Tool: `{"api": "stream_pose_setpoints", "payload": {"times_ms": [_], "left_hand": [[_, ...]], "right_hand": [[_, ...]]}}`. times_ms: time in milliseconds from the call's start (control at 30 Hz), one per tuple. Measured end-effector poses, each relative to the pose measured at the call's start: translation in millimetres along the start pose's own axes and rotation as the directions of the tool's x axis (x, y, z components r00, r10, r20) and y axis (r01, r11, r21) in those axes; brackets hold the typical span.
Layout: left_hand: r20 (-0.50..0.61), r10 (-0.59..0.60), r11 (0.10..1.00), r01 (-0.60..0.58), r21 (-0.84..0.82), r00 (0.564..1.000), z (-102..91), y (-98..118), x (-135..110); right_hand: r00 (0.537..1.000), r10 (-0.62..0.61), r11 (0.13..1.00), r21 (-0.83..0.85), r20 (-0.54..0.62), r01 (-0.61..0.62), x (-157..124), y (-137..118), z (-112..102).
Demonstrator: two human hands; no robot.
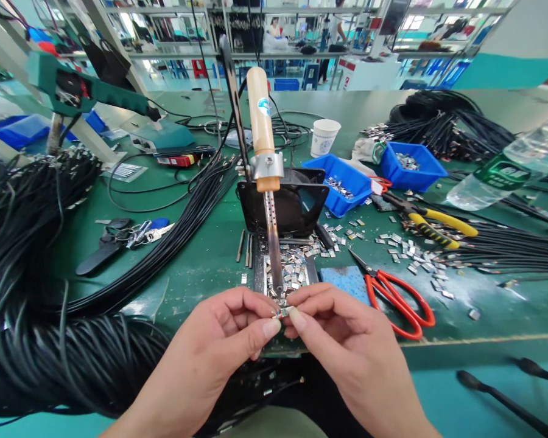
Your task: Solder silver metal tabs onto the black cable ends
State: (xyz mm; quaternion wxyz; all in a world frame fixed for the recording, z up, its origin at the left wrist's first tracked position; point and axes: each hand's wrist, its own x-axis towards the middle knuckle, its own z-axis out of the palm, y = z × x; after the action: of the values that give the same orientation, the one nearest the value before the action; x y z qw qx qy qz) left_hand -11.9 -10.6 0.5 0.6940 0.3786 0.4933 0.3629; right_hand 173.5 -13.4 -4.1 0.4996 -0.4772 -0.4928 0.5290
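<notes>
My left hand (231,331) and my right hand (342,340) meet at the front edge of the bench, thumbs and forefingers pinched. Between the fingertips is a small metal connector (283,312), with tiny coloured bits at its left end; the fingers cover much of it. Right above it points the tip of a soldering iron (274,255), clamped upright with its wooden handle at the top. Behind the fingers, a tray (257,277) holds loose metal connector shells (295,274). Whether my left fingers also grip a cable end is hidden.
Red-handled scissors (399,298) and a blue sponge (344,283) lie to the right. Beyond are yellow-handled pliers (438,225), blue bins (413,167), a paper cup (324,139) and a bottle (502,170). Black cables (95,359) crowd the left. A black fan (285,204) stands behind the iron.
</notes>
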Motion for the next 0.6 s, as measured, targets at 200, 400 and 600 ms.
{"api": "stream_pose_setpoints", "payload": {"times_ms": [200, 400, 600], "left_hand": [[-0.007, -0.003, 1.0, 0.003, 0.015, 1.0, 1.0, 3, 0], [-0.054, -0.015, 1.0, 0.014, -0.019, 0.998, 1.0, 4, 5], [-0.027, 0.017, 0.999, -0.018, -0.037, 0.999, -0.7, 0, 6]], "right_hand": [[0.981, 0.179, 0.968, 0.164, 0.071, -0.188, 0, 8, 6], [0.978, 0.207, 0.952, 0.232, 0.001, -0.202, 0, 11, 16], [0.995, 0.085, 0.979, 0.191, -0.056, -0.073, -2, 10, 22]]}}
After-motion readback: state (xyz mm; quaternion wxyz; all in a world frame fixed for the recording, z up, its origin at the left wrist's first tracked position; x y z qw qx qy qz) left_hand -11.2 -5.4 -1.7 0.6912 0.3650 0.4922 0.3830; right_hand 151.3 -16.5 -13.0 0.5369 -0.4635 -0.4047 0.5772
